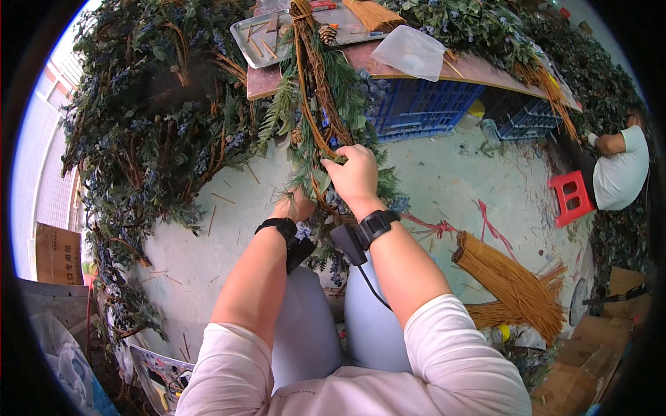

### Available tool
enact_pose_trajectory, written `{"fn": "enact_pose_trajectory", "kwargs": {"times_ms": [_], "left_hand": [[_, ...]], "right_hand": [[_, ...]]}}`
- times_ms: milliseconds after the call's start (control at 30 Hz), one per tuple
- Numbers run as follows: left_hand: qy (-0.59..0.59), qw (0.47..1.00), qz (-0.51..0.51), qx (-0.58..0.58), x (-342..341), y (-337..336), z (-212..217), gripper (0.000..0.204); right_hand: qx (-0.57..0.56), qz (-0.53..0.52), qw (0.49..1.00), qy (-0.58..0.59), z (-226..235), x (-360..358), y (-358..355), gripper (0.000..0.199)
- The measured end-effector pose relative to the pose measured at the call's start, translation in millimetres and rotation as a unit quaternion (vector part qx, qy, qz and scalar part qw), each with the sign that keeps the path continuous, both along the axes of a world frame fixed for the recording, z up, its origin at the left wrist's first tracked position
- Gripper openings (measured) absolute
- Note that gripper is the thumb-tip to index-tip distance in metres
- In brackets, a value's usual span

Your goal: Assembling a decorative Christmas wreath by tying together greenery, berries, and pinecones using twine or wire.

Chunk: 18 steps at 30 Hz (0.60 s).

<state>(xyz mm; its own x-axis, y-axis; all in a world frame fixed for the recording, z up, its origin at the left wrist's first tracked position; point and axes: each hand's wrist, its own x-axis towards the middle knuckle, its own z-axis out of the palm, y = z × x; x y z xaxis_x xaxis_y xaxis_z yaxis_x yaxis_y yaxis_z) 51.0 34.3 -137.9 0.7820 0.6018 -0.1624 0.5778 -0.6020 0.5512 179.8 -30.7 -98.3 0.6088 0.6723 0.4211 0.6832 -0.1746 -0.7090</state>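
Note:
A garland of brown vine twigs [331, 104], green fern leaves, pine sprigs, pine cones and blue berries hangs over the table's near edge toward my knees. My right hand [355, 179] pinches a vine stem on the garland's right side, thumb and fingers closed. Lower on the left, my left hand [297, 204] reaches in behind the greenery, so its fingers are hidden. Blue berry clusters [338, 270] dangle below, between my legs. A pine cone [327, 35] sits on the upper part, where the twigs are gathered. Black straps with small boxes circle both my wrists.
A metal tray [251, 43] with sticks and a translucent plastic bag [411, 54] lie on the table. Blue crates [423, 104] stand beneath. Heaped garlands [159, 118] fill the left. Twig bundles [510, 281] lie right, near a red stool [571, 197] and a seated person [621, 166].

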Motion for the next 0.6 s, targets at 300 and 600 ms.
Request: {"fn": "enact_pose_trajectory", "kwargs": {"times_ms": [300, 600], "left_hand": [[0.153, 0.951, -0.219, 0.155, -12.0, 27.7, -34.1, 0.01], [-0.246, 0.682, 0.244, -0.644, -20.7, 17.5, -21.7, 0.009]], "right_hand": [[-0.007, -0.018, 0.999, 0.03, -0.7, 11.0, -1.8, 0.03], [0.013, -0.061, 0.996, 0.057, 6.5, 16.7, -3.0, 0.026]]}}
